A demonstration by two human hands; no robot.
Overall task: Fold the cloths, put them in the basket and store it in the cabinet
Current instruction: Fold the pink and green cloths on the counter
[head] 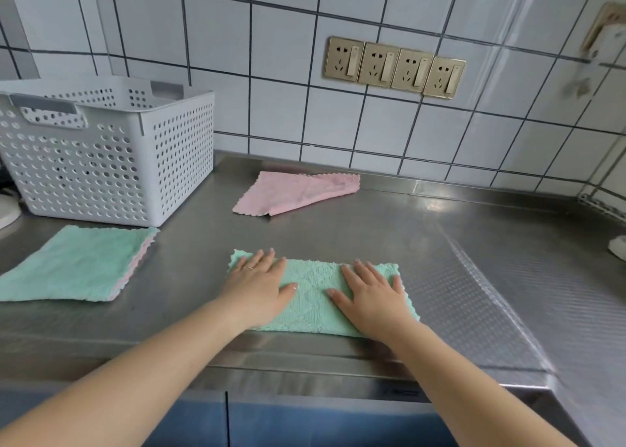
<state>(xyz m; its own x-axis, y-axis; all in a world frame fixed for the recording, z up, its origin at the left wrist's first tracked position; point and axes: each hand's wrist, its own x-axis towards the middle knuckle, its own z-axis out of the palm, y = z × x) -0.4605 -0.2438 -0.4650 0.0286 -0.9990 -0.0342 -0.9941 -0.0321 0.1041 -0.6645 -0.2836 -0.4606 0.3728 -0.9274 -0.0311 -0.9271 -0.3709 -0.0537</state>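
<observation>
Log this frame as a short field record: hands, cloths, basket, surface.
left hand: flat, pressing the green cloth
right hand: flat, pressing the same cloth
green cloth: folded to a strip, near counter edge
pink cloth: loosely folded, near wall
green-and-pink cloth: lying flat, front of basket
basket: white, perforated, contents not visible
counter: steel

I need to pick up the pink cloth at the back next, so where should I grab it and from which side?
Probably best to pinch the pink cloth at its right-hand tip by the wall, coming in from the right. It lies loosely folded on the steel counter, and there its layers meet in a point with scalloped edges slightly lifted. The basket crowds the left side.
</observation>
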